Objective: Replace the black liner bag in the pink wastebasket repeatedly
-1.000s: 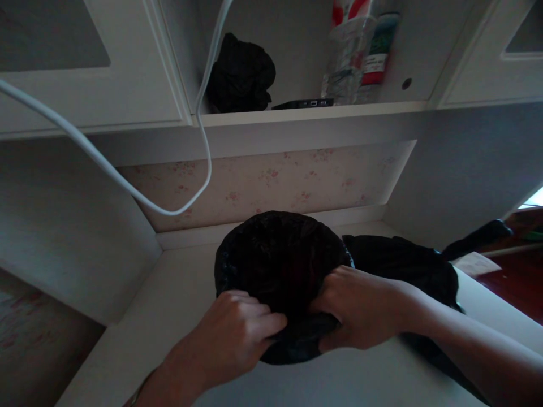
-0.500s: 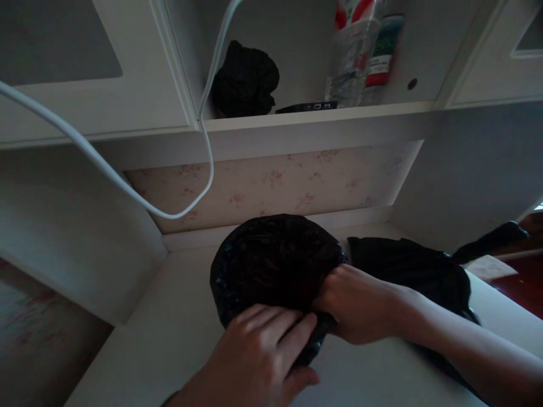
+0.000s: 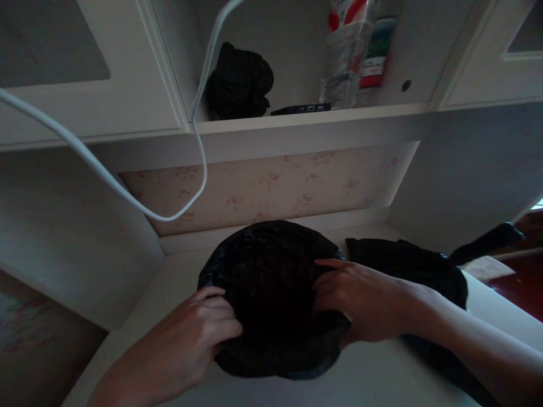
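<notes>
A round bin lined with a black trash bag (image 3: pixel 275 359) stands on the white desktop, its open mouth facing me. The bag is folded outward over the rim, and the bin's own wall is hidden beneath it. My left hand (image 3: pixel 207 322) closes over the left side of the rim, fingers curled inside and the thumb out of sight. On the opposite side, my right hand (image 3: pixel 360 297) pinches the bag at the rim, its fingers reaching into the mouth. Just to the right, more black plastic bags (image 3: pixel 407 268) lie flat, partly behind my right forearm.
Above is a shelf (image 3: pixel 305 117) holding a crumpled black bag (image 3: pixel 240 82), a thin dark device (image 3: pixel 301 108), a clear bottle (image 3: pixel 345 68) and a red-and-green container (image 3: pixel 376 53). A white cable (image 3: pixel 93 155) hangs in front of the left cabinet.
My left hand has moved from the near rim to the left rim. My right hand stays on the right side with its fingers shifted. The near bag edge now lies spread over the rim.
</notes>
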Motion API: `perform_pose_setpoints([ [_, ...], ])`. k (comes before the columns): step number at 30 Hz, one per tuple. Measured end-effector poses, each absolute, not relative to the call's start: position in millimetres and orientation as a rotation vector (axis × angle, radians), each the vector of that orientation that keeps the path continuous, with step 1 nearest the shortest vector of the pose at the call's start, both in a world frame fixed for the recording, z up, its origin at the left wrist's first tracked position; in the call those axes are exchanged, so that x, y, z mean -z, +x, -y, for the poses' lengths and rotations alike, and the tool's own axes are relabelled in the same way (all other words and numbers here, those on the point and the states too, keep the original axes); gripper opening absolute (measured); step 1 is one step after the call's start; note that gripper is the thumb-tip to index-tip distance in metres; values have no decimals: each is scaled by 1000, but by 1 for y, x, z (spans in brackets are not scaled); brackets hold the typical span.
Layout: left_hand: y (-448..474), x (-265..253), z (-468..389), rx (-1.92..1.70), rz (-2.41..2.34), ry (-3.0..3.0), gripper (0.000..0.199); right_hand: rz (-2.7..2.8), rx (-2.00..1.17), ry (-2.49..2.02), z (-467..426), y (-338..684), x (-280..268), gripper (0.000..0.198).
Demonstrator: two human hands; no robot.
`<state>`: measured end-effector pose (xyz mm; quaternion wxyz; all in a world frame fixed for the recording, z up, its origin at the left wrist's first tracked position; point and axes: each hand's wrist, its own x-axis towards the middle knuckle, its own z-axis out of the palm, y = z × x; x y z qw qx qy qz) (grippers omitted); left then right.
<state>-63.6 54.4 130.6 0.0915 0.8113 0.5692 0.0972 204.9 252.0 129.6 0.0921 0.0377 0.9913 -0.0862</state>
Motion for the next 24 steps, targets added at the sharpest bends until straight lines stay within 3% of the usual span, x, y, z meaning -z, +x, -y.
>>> perform_pose_setpoints([
  [2, -71, -129, -53, -295, -1722, 2389, 39, -2876, 135, 161, -250, 201, -128, 13],
  [6, -80, -126, -47, -258, -1802, 2400, 38, -2910, 227, 129, -248, 200, -130, 15],
  [8, -73, -127, -44, -243, -1813, 2507, 39, -2975, 447, 45, -249, 204, -137, 37],
  [10, -54, -128, -45, -255, -1739, 2682, 64, -3041, 621, -29, -253, 206, -145, 60],
  [11, -41, -127, -47, -276, -1693, 2760, 70, -3085, 661, -34, -256, 205, -149, 61],
  [14, 2, -112, -60, -602, -1718, 2868, 54, -3320, 561, 238, -272, 196, -148, 54],
  [17, 28, -89, -73, -771, -1795, 2796, 31, -3367, 396, 746, -297, 180, -131, 63],
  [19, 31, -78, -77, -714, -1789, 2780, 30, -3209, 446, 841, -316, 171, -118, 64],
  [21, 28, -77, -76, -676, -1789, 2756, 32, -3094, 511, 827, -330, 166, -111, 51],
  [24, 16, -95, -67, -753, -1654, 2737, 37, -3079, 556, 817, -339, 167, -110, 46],
])
